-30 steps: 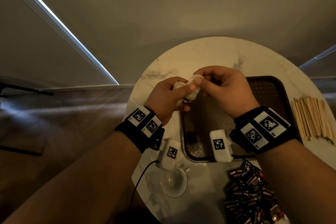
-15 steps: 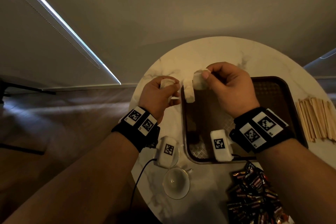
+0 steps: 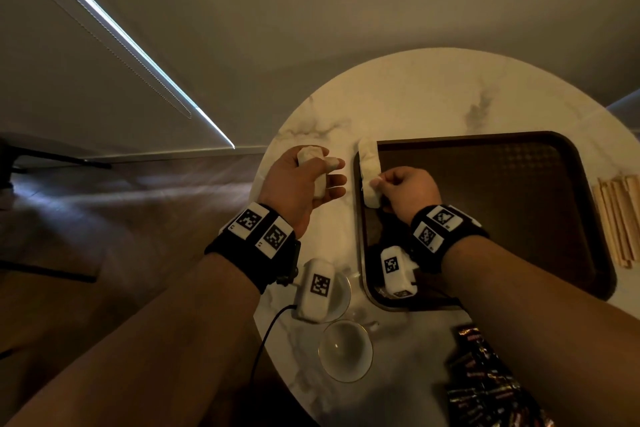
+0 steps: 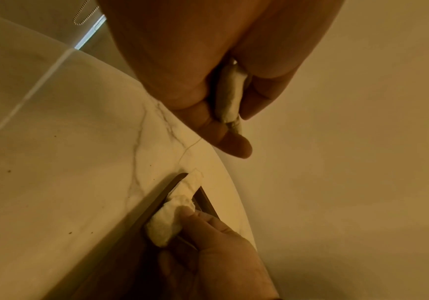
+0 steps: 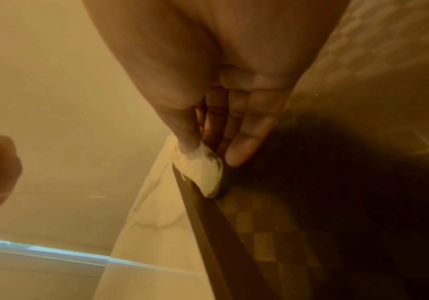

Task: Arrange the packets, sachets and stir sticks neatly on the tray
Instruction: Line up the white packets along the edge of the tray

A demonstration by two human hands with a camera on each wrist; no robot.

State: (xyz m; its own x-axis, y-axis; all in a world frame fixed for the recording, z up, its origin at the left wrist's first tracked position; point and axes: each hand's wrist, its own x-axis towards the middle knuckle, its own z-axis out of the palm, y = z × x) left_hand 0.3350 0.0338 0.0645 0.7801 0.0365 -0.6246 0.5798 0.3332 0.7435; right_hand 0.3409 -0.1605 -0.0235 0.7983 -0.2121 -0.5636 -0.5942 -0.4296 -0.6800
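A dark brown tray [image 3: 568, 163] lies on the round marble table [image 3: 415, 94]. My right hand [image 3: 405, 189] pinches white sachets [image 3: 369, 172] that lie along the tray's left rim [image 5: 208, 221]; the same sachets [image 4: 174, 211] [image 5: 205, 170] show in both wrist views. My left hand [image 3: 311, 180] hovers left of the tray and grips another white sachet [image 3: 313, 163] [image 4: 229, 95] between thumb and fingers. Wooden stir sticks [image 3: 620, 218] lie right of the tray. Dark shiny packets [image 3: 485, 388] are heaped at the table's near right.
A white cup [image 3: 346, 350] and a saucer [image 3: 337, 291] stand on the table near its front edge, below my left wrist. A black cable [image 3: 266, 340] runs off the table edge. Left of the table is wooden floor [image 3: 104, 218].
My hands have parted. The right hand has lowered its white sachets onto the tray's left rim. The left hand has moved left, still gripping its sachet.
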